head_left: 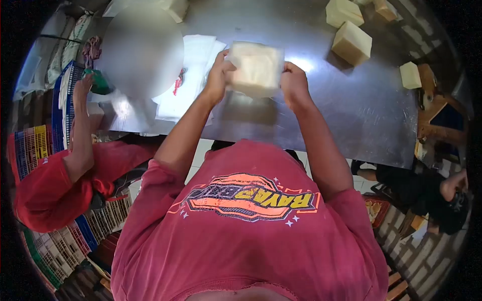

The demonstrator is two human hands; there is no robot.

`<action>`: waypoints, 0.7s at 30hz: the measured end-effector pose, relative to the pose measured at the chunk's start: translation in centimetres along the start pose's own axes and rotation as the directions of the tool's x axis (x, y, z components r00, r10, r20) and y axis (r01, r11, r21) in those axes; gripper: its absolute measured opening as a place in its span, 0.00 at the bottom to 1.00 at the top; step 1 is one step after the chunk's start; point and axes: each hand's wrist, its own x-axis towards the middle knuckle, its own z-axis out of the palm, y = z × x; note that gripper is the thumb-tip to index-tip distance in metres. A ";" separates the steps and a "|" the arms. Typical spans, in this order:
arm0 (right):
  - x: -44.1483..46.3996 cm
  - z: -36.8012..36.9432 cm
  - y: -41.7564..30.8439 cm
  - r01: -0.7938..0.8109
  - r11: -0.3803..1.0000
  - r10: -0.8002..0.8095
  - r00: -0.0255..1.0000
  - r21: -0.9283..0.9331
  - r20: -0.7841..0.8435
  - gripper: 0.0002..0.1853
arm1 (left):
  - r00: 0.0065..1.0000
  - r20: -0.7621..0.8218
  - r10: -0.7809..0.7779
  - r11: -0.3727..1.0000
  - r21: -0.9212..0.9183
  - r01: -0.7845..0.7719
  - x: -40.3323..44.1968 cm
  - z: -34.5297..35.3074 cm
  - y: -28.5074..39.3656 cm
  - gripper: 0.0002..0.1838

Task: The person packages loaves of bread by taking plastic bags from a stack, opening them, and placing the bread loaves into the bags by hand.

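Between my two hands, a pale, squarish loaf of bread (pixel 256 65) is held up over the metal table, blurred by motion. A clear wrap seems to cover it, though the blur hides the detail. My left hand (pixel 218 78) grips its left side, thumb on the near face. My right hand (pixel 294 84) pinches the right edge with curled fingers. Just left of the loaf lies a stack of white plastic bags (pixel 193 95) with red print, partly covered by a blurred round patch.
Block-shaped loaves (pixel 352 43) sit at the table's (pixel 321 123) back right. Another pale block (pixel 410 75) is by the right edge. A co-worker in a red shirt (pixel 55 185) is at the left, near blue crates (pixel 64 108). Someone in black (pixel 427 193) sits at the right.
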 end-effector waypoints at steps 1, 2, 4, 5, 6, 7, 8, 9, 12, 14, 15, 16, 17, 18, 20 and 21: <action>-0.8 1.2 -0.9 0.072 0.997 -0.073 0.997 0.028 0.030 0.18 | 0.995 -0.040 -0.097 0.984 -0.154 0.089 0.5 -0.5 0.4 0.27; -1.2 2.0 -1.3 0.144 0.988 -0.147 0.988 0.057 0.056 0.19 | 0.989 -0.074 -0.129 0.990 -0.067 0.124 1.9 -1.7 -1.2 0.28; -1.3 1.9 -1.6 0.351 0.930 -0.352 0.936 -0.105 0.018 0.14 | 0.973 -0.141 -0.180 0.974 0.109 0.196 2.7 -2.6 -1.6 0.30; -1.9 1.5 -1.7 0.462 0.834 -0.487 0.873 -0.303 -0.009 0.15 | 0.944 -0.307 -0.124 0.976 0.134 0.172 2.5 -2.7 -2.4 0.25; -2.5 1.0 -1.9 0.533 0.689 -0.613 0.790 -0.491 -0.004 0.15 | 0.967 -0.252 -0.047 0.963 0.246 0.111 1.5 -2.3 -1.0 0.23; -2.8 0.5 -1.5 0.497 0.577 -0.700 0.709 -0.648 -0.080 0.16 | 0.982 -0.189 0.025 0.936 0.350 0.043 0.9 -2.1 0.0 0.21; -2.8 -0.1 -0.7 0.423 0.454 -0.784 0.607 -0.784 -0.126 0.18 | 0.988 -0.120 0.092 0.896 0.444 -0.030 0.6 -2.0 0.5 0.20; -2.9 -0.6 -0.6 0.367 0.462 -0.764 0.627 -0.807 -0.152 0.19 | 0.933 -0.084 0.350 0.695 0.691 -0.199 0.5 -1.3 0.6 0.17; -3.2 -1.2 -1.3 0.203 0.711 -0.428 0.884 -0.673 -0.186 0.23 | 0.900 0.119 0.419 0.449 0.835 -0.319 1.5 -2.1 1.6 0.21; -3.5 1.4 -5.8 0.422 0.682 -0.600 0.790 -0.597 -0.126 0.22 | 0.877 0.105 0.469 0.472 0.809 -0.349 0.8 -2.8 5.3 0.18; -3.6 3.3 -8.0 0.487 0.717 -0.622 0.769 -0.499 -0.145 0.22 | 0.887 0.107 0.449 0.526 0.771 -0.359 0.0 -3.9 7.9 0.17; -3.9 5.2 -9.8 0.540 0.744 -0.636 0.753 -0.393 -0.170 0.22 | 0.899 0.112 0.423 0.579 0.729 -0.364 -0.5 -5.3 9.8 0.16; -3.8 7.5 -11.4 0.562 0.762 -0.624 0.770 -0.322 -0.134 0.22 | 0.903 0.047 0.426 0.659 0.668 -0.346 -0.3 -7.1 11.0 0.13; -3.2 10.1 -13.0 0.580 0.776 -0.615 0.783 -0.248 -0.095 0.22 | 0.954 -0.086 0.286 0.765 0.621 -0.173 -0.2 -8.9 12.7 0.15; -0.8 14.5 -14.2 0.586 0.803 -0.588 0.809 -0.113 0.011 0.23 | 0.968 -0.182 0.174 0.865 0.498 -0.061 0.3 -13.6 15.2 0.12; 1.2 16.7 -14.5 0.579 0.813 -0.575 0.815 -0.056 0.077 0.23 | 0.969 -0.201 0.147 0.894 0.445 -0.043 1.1 -16.3 16.2 0.13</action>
